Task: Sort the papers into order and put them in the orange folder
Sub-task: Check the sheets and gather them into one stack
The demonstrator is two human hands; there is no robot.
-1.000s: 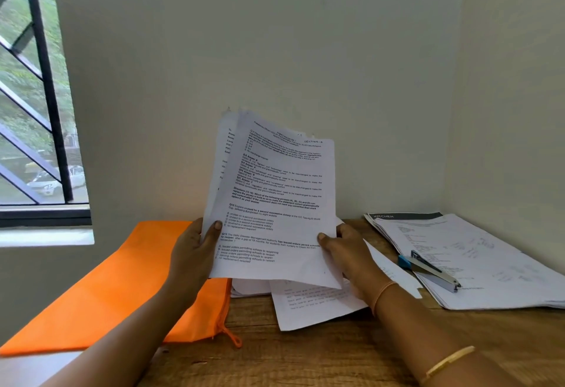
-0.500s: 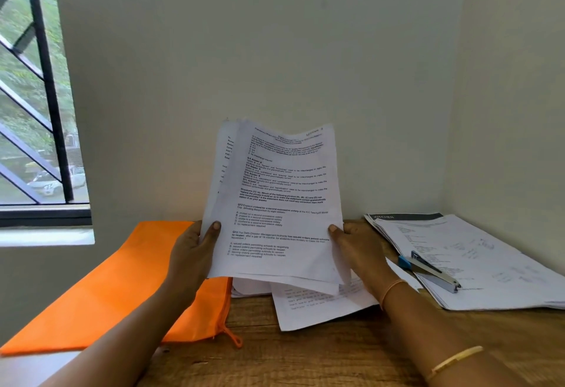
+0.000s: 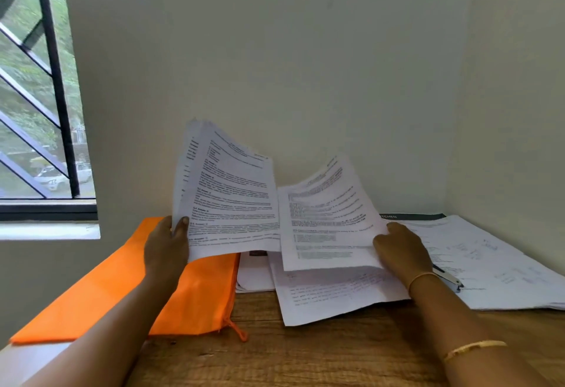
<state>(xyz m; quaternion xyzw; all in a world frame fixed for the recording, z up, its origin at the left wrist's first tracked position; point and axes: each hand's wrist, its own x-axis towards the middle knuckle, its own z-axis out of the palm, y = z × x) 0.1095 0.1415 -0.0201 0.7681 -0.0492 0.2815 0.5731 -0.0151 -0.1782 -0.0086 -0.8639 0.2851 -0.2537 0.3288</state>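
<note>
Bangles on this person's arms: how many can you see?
2. One gold bangle circles the right wrist; a second bangle sits farther up that forearm. The left arm shows none.

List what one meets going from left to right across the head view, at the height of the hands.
window → orange folder → left hand → sheaf of papers → single sheet → right hand → paper stack
</note>
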